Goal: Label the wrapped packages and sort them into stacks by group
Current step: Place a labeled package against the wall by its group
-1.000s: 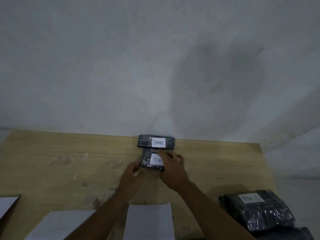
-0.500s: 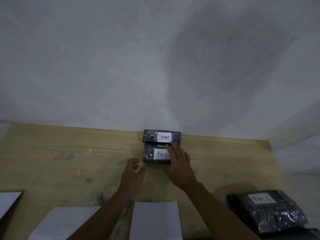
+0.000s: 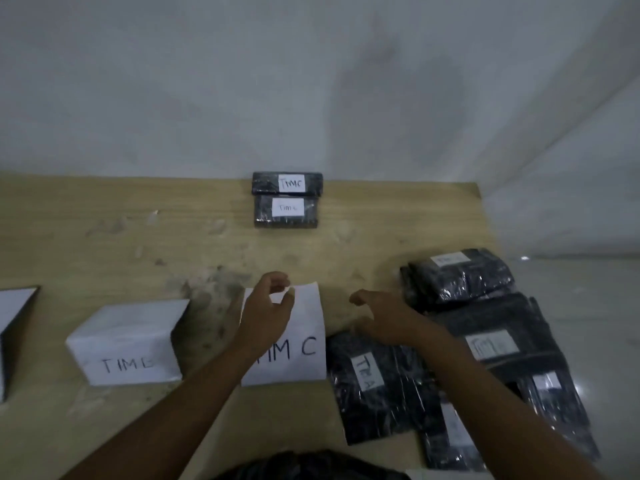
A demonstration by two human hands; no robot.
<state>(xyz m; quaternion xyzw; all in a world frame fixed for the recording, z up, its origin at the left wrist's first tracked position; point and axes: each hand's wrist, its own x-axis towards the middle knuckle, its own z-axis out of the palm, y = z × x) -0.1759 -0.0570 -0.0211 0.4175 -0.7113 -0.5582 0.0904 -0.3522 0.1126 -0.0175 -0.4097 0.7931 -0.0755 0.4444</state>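
Note:
Two black wrapped packages labelled TIM C lie by the wall: the far package (image 3: pixel 287 183) and the near package (image 3: pixel 286 212) touching it. A pile of black wrapped packages (image 3: pixel 460 278) with white labels lies at the right. One of them, a package labelled TIM A (image 3: pixel 370 386), is nearest. My left hand (image 3: pixel 268 308) hovers over a folded paper sign reading TIM C (image 3: pixel 304 344), fingers loosely curled, holding nothing. My right hand (image 3: pixel 384 318) reaches low toward the pile, fingers relaxed and empty.
A folded white sign reading TIM B (image 3: pixel 126 344) stands left of the TIM C sign. Another sign (image 3: pixel 14 310) is cut off at the left edge. The wooden table (image 3: pixel 104 230) meets a grey wall behind; its right edge borders a pale floor.
Both hands let go of the near TIM C package and drew back toward me. The view tilted down, showing the signs and the pile at the right.

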